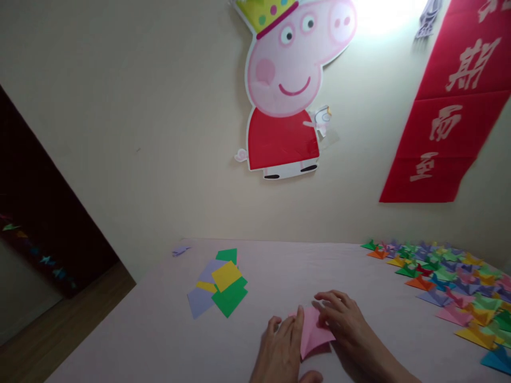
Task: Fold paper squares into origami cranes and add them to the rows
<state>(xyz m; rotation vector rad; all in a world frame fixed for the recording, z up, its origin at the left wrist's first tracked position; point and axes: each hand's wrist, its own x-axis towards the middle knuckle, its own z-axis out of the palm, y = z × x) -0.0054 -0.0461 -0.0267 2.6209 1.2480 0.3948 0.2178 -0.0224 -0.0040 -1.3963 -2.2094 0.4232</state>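
A pink sheet of paper, partly folded, lies on the pale table near the front edge. My left hand rests on its left side with fingers laid flat along a crease. My right hand lies over its upper right part, fingers spread and pressing down on the paper. Both hands touch the sheet; neither lifts it.
A loose pile of coloured paper squares lies to the left of the hands. Several folded paper figures cover the table's right side. A small lilac scrap sits at the far left corner. A cartoon pig cutout and a red banner hang on the wall.
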